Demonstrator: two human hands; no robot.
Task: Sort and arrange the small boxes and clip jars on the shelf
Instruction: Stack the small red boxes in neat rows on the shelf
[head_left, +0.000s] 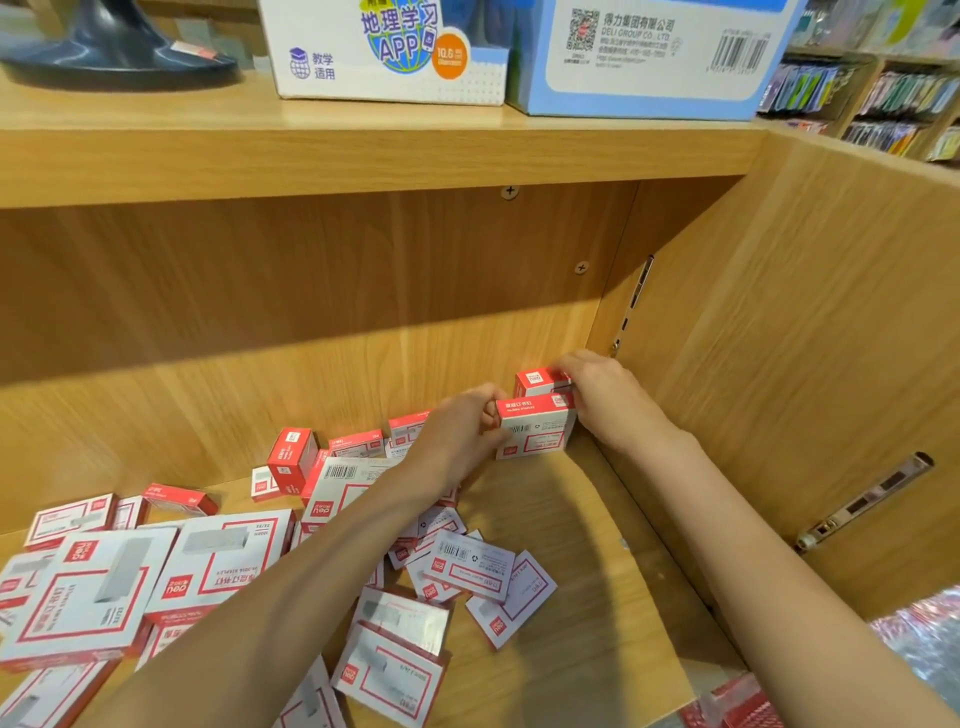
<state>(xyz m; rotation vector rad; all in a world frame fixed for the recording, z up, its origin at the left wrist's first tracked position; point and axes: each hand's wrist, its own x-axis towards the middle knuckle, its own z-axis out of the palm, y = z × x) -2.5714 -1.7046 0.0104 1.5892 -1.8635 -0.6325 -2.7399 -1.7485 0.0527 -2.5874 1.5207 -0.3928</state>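
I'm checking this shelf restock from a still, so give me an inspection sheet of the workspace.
Surface: wooden shelf, bare board at the right, near the side wall.
Job's things: red-and-white staple box upright in the back right corner, a second box behind it.
Clutter: loose boxes of several sizes lying jumbled across the left and middle; no clip jars seen.
Hands: left hand and right hand grip the corner box from either side.
Cables: nothing seen.
Surroundings: large cartons and a dark stand base on the shelf above; stocked racks far right.
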